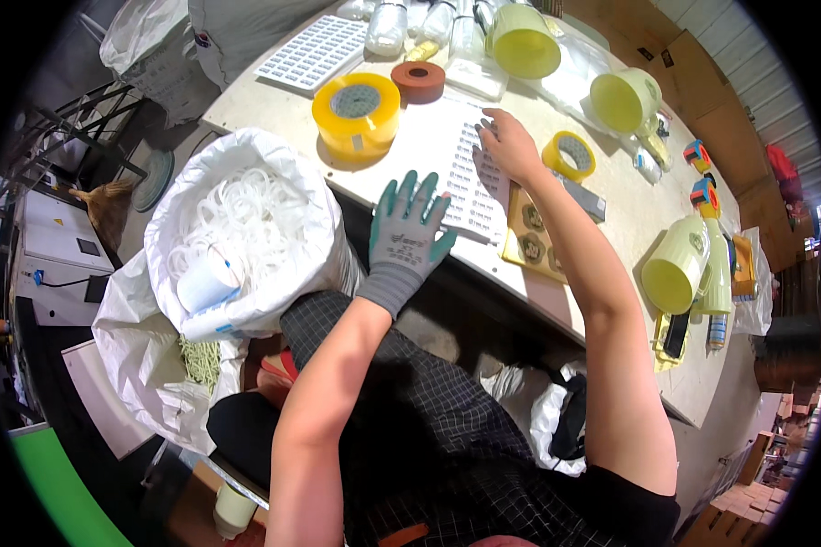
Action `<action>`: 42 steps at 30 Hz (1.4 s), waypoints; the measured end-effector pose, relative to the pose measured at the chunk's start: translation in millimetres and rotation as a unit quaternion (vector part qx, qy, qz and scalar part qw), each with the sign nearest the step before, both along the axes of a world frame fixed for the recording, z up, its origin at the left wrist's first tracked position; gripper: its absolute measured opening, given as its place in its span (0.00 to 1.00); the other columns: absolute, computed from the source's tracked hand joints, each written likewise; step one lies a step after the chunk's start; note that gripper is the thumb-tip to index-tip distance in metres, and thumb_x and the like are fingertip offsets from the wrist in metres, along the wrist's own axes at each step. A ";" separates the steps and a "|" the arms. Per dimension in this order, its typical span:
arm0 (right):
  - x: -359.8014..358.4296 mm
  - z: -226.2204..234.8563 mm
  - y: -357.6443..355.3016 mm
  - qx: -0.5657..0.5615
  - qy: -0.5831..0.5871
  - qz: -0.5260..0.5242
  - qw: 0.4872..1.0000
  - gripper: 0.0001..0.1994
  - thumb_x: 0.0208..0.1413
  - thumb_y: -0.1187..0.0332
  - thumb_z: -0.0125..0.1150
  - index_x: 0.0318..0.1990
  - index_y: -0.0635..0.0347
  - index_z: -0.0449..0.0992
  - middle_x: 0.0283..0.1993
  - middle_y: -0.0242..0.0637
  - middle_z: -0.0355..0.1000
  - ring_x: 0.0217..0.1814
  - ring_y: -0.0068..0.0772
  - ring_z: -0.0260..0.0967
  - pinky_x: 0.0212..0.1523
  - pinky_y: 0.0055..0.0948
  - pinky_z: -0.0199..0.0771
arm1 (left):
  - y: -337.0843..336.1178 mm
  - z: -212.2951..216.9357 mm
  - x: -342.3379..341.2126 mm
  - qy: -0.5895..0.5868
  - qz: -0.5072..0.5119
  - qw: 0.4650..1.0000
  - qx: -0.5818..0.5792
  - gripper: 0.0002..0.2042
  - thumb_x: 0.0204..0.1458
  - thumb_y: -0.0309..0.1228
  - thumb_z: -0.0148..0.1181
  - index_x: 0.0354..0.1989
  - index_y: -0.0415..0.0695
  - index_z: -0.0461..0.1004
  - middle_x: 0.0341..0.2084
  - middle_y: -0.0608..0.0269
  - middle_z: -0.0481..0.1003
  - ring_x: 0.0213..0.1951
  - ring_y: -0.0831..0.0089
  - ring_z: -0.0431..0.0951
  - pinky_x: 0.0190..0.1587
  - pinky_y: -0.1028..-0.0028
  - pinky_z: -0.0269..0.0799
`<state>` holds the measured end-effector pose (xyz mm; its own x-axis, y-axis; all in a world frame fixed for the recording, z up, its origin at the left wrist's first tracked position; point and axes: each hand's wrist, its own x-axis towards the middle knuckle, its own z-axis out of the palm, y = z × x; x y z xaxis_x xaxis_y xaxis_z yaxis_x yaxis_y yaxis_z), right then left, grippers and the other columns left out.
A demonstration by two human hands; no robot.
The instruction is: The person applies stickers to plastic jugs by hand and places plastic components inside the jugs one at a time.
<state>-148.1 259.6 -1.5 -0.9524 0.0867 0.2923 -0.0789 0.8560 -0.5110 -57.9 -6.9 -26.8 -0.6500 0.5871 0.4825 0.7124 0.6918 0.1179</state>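
On the bench (pixel 602 196), a white sticker sheet (pixel 461 169) is pressed flat by the gloved left hand (pixel 409 232), fingers spread, so a sticker can be picked by the bare right hand (pixel 511 146), fingers curled.

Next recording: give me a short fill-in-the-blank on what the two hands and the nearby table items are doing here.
1. The left hand wears a grey-green knit ____.
2. Both hands rest on a white printed sheet of ____ lying on the pale table.
3. The bare right hand lies beside a small roll of ____ tape.
4. The open white sack beside the table holds white ____.

Missing words: glove; labels; yellow; rings
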 end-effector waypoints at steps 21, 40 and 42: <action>-54.3 -24.1 -15.1 -0.015 0.006 0.016 1.000 0.25 0.59 0.60 0.61 0.63 0.62 0.75 0.55 0.50 0.79 0.61 0.55 0.73 0.64 0.48 0.72 | 5.1 -17.0 -4.9 -0.091 -0.016 0.995 -0.046 0.32 0.62 0.51 0.58 0.74 0.56 0.67 0.75 0.50 0.61 0.77 0.48 0.56 0.79 0.41 0.42; -41.8 -4.2 -81.2 -0.086 0.216 0.148 0.961 0.33 0.67 0.67 0.68 0.74 0.70 0.61 0.74 0.54 0.64 0.75 0.49 0.64 0.76 0.45 0.60 | 27.5 -65.6 5.7 -0.129 0.005 0.979 0.156 0.23 0.68 0.46 0.48 0.66 0.50 0.71 0.66 0.56 0.67 0.71 0.57 0.62 0.76 0.50 0.51; 38.2 46.3 -152.4 -0.099 0.209 0.245 0.941 0.32 0.68 0.69 0.63 0.75 0.70 0.59 0.73 0.52 0.64 0.74 0.46 0.65 0.76 0.46 0.59 | 33.7 -60.1 17.7 -0.100 -0.004 0.972 0.213 0.20 0.69 0.44 0.48 0.63 0.49 0.73 0.60 0.57 0.71 0.69 0.61 0.64 0.76 0.55 0.53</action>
<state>-109.8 107.2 44.8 -0.6972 -0.2413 0.6751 -0.6695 0.5559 -0.4927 -40.2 26.8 -86.9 -0.7513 0.3680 0.5479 0.6518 0.5441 0.5283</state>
